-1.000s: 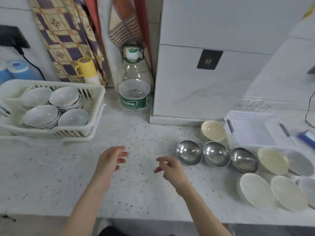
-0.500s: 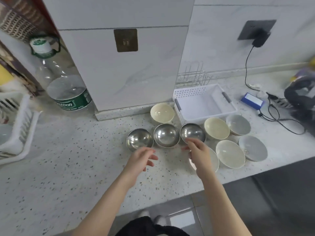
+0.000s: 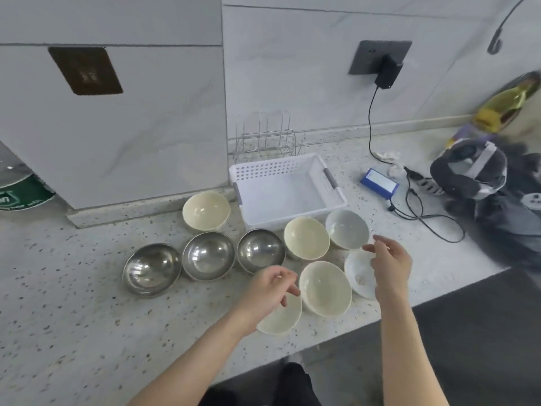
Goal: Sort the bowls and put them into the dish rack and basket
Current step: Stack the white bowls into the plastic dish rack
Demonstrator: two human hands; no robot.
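- Left hand (image 3: pixel 270 288) hovers over the front edge of the speckled counter (image 3: pixel 73 317), fingers loosely spread and slightly curled, holding nothing; it covers part of a cream bowl (image 3: pixel 282 319) at the counter's lip.
- Right hand (image 3: pixel 390 259) hangs above a white bowl (image 3: pixel 358 276), fingers relaxed and apart, gripping nothing; contact with that bowl can't be told.
- Between the two hands sits another cream bowl (image 3: pixel 325 288), mouth up.
- Behind it, a third cream bowl (image 3: pixel 306 237) touches a grey-white bowl (image 3: pixel 347 228), both just in front of the white plastic basket (image 3: pixel 336 197).
- The basket stands against the wall corner, with a wire dish rack (image 3: pixel 263 136) right behind it.
- Three steel bowls in a row: left one (image 3: pixel 150 269), middle (image 3: pixel 207 256), right (image 3: pixel 260 250), rims touching or nearly so.
- A fourth cream bowl (image 3: pixel 206 210) sits behind them, by the base of the wall block.
- Off to the right: a blue box (image 3: pixel 379 183) among black cables.
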